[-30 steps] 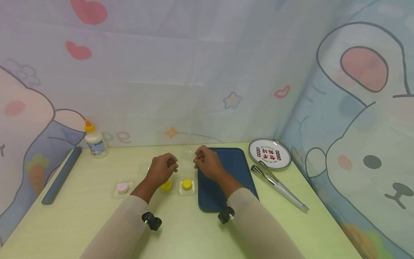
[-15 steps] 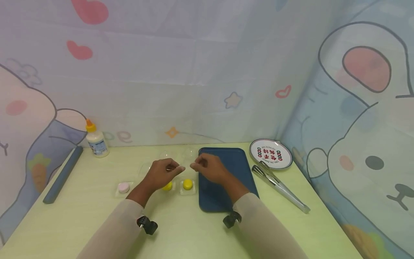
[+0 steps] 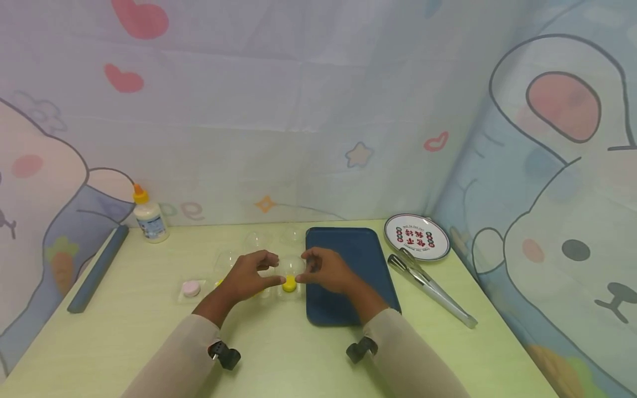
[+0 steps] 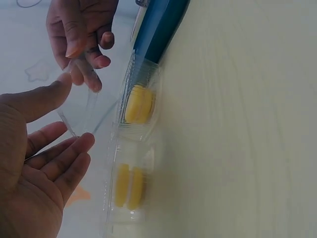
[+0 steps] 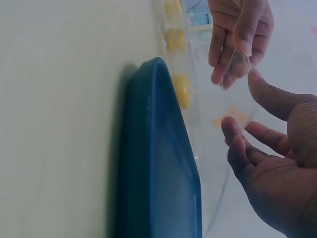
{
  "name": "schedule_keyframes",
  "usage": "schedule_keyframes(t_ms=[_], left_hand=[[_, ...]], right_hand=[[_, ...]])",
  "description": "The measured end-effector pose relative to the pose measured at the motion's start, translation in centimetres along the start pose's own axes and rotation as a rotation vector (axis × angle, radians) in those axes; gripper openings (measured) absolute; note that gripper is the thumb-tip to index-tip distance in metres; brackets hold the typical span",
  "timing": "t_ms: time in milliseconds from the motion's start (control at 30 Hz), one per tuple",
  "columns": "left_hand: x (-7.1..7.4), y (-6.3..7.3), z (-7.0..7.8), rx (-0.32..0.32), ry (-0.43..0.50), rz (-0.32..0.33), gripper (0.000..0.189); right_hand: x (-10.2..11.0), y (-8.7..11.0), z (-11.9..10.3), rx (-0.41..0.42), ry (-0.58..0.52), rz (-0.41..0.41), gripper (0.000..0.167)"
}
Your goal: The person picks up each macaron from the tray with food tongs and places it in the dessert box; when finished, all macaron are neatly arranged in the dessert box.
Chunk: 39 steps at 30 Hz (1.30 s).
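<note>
Two hands, the left hand and the right hand, pinch a clear lid in the head view, near a yellow macaron and blue tray. Left wrist: it's above the clear packs, not touching. Right wrist: thumbs and fingertips grip its edges.

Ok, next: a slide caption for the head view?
Left hand and right hand hold a clear domed lid, raised near a yellow macaron beside a blue tray.
</note>
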<state>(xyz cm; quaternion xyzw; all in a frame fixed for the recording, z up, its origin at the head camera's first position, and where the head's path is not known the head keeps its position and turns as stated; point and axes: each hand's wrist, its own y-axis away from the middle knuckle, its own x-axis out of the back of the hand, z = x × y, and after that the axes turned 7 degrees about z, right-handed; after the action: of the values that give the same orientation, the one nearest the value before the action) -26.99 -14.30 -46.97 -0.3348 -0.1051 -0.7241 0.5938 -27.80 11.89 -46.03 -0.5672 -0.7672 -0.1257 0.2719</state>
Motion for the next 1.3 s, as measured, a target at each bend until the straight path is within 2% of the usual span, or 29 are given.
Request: schedule_keyframes(t_ms=[167, 333, 633, 800, 1033, 1300], left_hand=[[-0.4, 0.4, 0.2, -0.012, -0.007, 0.014, 0.058], [-0.7, 0.8, 0.4, -0.05, -0.068, 0.031, 0.056], [-1.2, 1.4, 0.3, -0.016, -0.137, 0.029, 0.055], [-1.6, 1.7, 0.1, -0.022, -0.175, 0.048, 0.054], [-2.5, 2.0, 0.0, -0.019, -0.204, 0.066, 0.053], [-2.6, 1.9, -0.3, -0.04, -0.219, 0.084, 0.051]], right_hand=[[-0.6, 0.6, 0.1, 0.032, 0.018, 0.022, 0.059], [-1.0, 1.0, 0.2, 0.053, 0.007, 0.041, 0.059], [-1.8, 1.4, 0.6, 0.071, 0.082, 0.068, 0.059], [-2.4, 1.5, 0.7, 0.056, 0.132, 0.096, 0.059], [-2.8, 2.0, 1.2, 0.046, 0.134, 0.102, 0.059], [-3.2, 1.9, 1.6, 0.041, 0.147, 0.129, 0.059]])
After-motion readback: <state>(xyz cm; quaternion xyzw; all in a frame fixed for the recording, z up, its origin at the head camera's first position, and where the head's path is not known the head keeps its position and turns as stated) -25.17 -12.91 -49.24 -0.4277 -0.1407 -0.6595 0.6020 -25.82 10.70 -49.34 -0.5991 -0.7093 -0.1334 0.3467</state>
